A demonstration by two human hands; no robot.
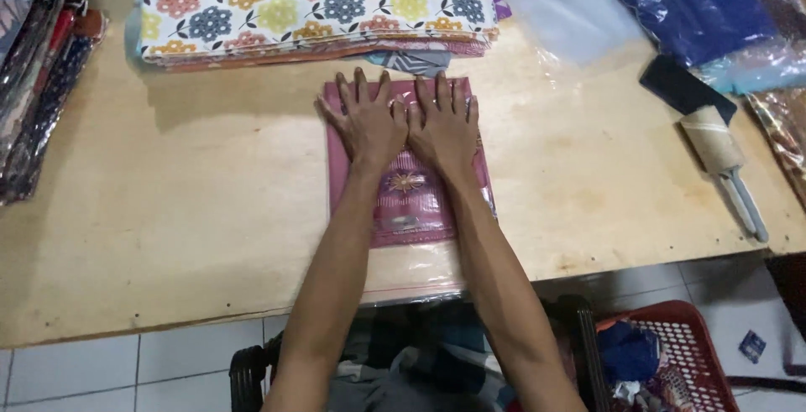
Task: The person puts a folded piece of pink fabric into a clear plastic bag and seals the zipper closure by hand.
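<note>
A folded pink-maroon cloth (409, 198) inside a clear plastic bag (416, 273) lies on the wooden board (193, 211), the bag's open end hanging over the near edge. My left hand (365, 118) and my right hand (443, 122) lie flat side by side on the far end of the packed cloth, fingers spread, palms pressing down. Just beyond my fingertips sits a stack of folded flower-print fabric (311, 5).
A lint roller (722, 164) and a dark flat object (684, 85) lie at the right. Blue bagged cloth (684, 1) and clear plastic bags (558, 5) sit at the back right. Packaged items (42, 85) line the left edge. A red basket (672, 362) stands on the tiled floor.
</note>
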